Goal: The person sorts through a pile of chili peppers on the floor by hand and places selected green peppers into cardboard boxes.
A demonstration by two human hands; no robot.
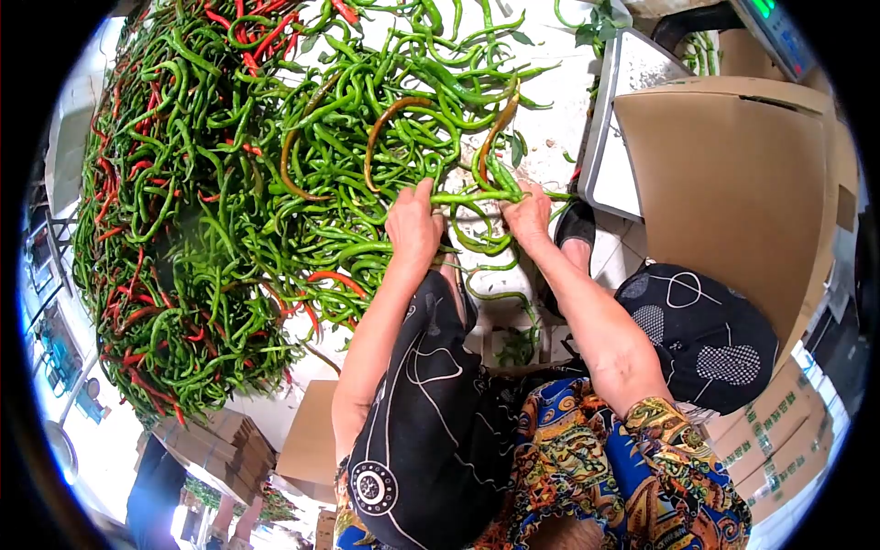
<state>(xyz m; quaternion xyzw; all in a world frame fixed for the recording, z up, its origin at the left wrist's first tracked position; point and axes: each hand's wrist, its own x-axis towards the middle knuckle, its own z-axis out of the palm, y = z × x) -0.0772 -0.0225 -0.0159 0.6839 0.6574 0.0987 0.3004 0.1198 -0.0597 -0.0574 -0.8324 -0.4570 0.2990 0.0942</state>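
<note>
A large heap of long green chili peppers point(339, 156) spreads in front of me, with red chili peppers point(147, 119) mixed in, mostly on the left. My left hand point(414, 225) is closed at the heap's near edge, its fingers at the left end of a long green chili pepper point(472, 197). Closed at the pepper's other end is my right hand point(529, 215), with another green chili pepper point(500, 174) rising beside its fingers. Loose curved peppers point(483, 246) lie just below and between the hands. My fingertips are partly hidden among the peppers.
A tall open cardboard box point(724, 183) stands at my right, beside a white tray point(605, 174). A device with a lit display point(775, 27) is at the top right. Flattened cartons point(779, 440) lie lower right; another box point(312, 431) stands lower left. A person's legs point(234, 522) show below.
</note>
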